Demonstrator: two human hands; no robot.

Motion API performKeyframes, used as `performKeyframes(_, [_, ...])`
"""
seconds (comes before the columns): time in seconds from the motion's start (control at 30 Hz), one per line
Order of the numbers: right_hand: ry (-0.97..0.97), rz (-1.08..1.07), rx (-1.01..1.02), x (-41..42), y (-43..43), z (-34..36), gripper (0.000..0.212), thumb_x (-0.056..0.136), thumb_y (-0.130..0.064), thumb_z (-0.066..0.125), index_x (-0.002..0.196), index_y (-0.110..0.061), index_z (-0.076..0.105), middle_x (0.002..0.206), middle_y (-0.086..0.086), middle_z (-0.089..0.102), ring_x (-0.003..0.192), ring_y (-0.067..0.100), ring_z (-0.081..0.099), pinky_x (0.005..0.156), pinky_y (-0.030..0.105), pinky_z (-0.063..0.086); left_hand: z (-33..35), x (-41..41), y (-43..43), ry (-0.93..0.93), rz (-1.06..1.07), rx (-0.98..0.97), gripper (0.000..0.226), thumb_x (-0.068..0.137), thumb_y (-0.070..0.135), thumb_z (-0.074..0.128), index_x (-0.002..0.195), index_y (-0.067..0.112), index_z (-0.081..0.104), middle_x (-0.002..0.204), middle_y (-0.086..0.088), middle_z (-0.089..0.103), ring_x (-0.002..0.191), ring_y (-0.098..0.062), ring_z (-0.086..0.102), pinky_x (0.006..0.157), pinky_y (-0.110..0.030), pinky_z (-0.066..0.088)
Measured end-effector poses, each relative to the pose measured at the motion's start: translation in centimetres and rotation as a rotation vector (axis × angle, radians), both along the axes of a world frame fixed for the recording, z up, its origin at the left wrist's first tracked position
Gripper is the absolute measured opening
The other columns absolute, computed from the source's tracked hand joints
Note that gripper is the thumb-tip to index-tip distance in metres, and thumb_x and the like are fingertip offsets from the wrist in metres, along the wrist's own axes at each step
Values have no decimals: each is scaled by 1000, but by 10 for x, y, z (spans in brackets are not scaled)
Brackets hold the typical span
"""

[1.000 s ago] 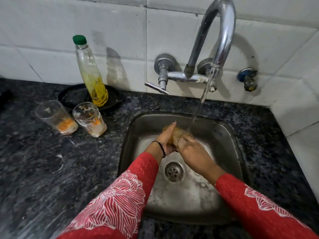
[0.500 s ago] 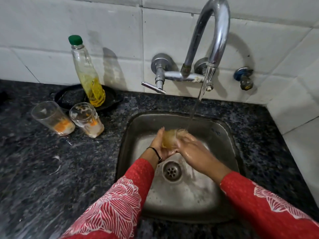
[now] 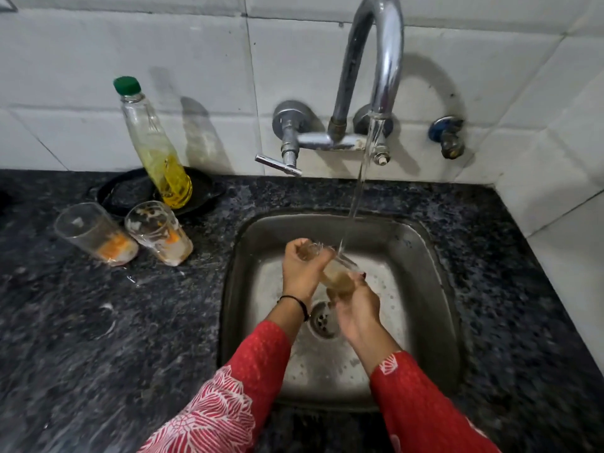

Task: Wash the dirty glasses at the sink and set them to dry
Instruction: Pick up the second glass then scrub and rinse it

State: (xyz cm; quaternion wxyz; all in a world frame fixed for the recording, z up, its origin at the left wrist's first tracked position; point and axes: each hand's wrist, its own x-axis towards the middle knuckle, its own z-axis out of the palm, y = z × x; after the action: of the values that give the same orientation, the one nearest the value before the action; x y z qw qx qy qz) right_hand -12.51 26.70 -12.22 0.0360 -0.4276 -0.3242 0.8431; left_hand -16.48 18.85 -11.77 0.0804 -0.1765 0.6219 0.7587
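Steel sink (image 3: 425, 243) is set in the dark speckled tabletop (image 3: 98, 322), and over its middle we hold one glass (image 3: 336, 273) tilted, just above the drain (image 3: 322, 320). Our left hand (image 3: 300, 273) takes the ten o'clock end of the glass, its fingers curled round it. Our right hand (image 3: 358, 308) takes the four o'clock end, fingers wrapped round it too, so both hands grip the same glass. Cloudy brownish liquid shows inside it. From the curved tap (image 3: 385, 60) at twelve o'clock a thin stream of water (image 3: 359, 184) falls and strikes the glass just beside the left hand. At ten o'clock from the sink, an outer dirty glass (image 3: 94, 237) and an inner dirty glass (image 3: 158, 233) stand upright side by side on the tabletop, each with orange and white dregs at the bottom; we cannot tell whether they touch. Just behind them, at twelve o'clock, a clear bottle (image 3: 157, 152) with a green cap and yellow liquid stands on a black dish (image 3: 127, 191) against the white tiled wall.
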Motion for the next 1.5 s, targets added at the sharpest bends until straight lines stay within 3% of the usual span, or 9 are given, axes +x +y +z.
performKeyframes(0.17, [53,70,-113,-11,8,4,37,102,-29,36,78,-12,57,70,6,62,67,18,56,72,33,47,7,14,-20,259,-200,-134,48,73,-5,73,117,7,58,100,8,63,83,14,58,79,-8,46])
performKeyframes(0.33, [196,331,71,-30,30,28,21,96,-15,49,78,-9,60,62,0,63,58,8,58,59,21,43,11,18,-55,17,-390,143,53,80,-3,68,129,12,54,110,-8,67,99,-23,65,97,-44,50])
performKeyframes(0.5, [331,638,411,-42,35,52,13,87,-9,62,75,-5,67,64,2,66,63,13,57,65,26,41,26,17,-57,-218,-617,445,30,86,14,62,116,10,57,107,-15,67,85,-27,70,74,-38,60])
performKeyframes(0.7, [100,821,1007,-52,30,67,22,85,-22,69,67,-11,65,68,6,65,59,12,57,57,20,44,26,15,-22,115,-543,-503,70,72,25,80,129,22,40,100,-1,65,75,-19,66,64,-31,57])
performKeyframes(0.77, [134,790,927,-51,31,68,17,87,-17,66,72,-10,67,74,10,67,65,15,59,64,25,48,29,15,-19,133,-536,-477,67,72,27,80,127,23,41,97,1,65,74,-17,66,63,-30,56])
performKeyframes(0.97, [397,767,511,-46,47,72,15,90,-8,58,77,-6,66,72,9,61,65,15,58,67,26,50,52,-3,-41,-285,-768,365,26,90,18,58,116,13,59,106,-8,65,80,-21,67,78,-46,57])
performKeyframes(1.17, [208,742,870,-58,30,73,19,87,-16,66,70,-8,67,69,7,66,66,16,60,68,25,51,38,-2,-20,84,-524,-334,61,73,19,78,123,18,44,94,1,63,65,-15,64,57,-32,57])
performKeyframes(1.37, [369,652,379,-52,39,67,13,91,-8,56,82,-6,65,73,6,64,67,15,60,66,28,53,53,-9,-42,-316,-720,348,24,90,17,58,114,13,59,98,-9,66,76,-20,68,71,-41,58])
performKeyframes(1.5, [255,732,683,-53,35,65,11,88,-12,64,79,-6,68,73,6,67,71,17,62,74,29,52,46,-2,-32,-120,-703,-175,49,82,19,70,125,15,46,91,-9,64,71,-25,66,64,-36,58])
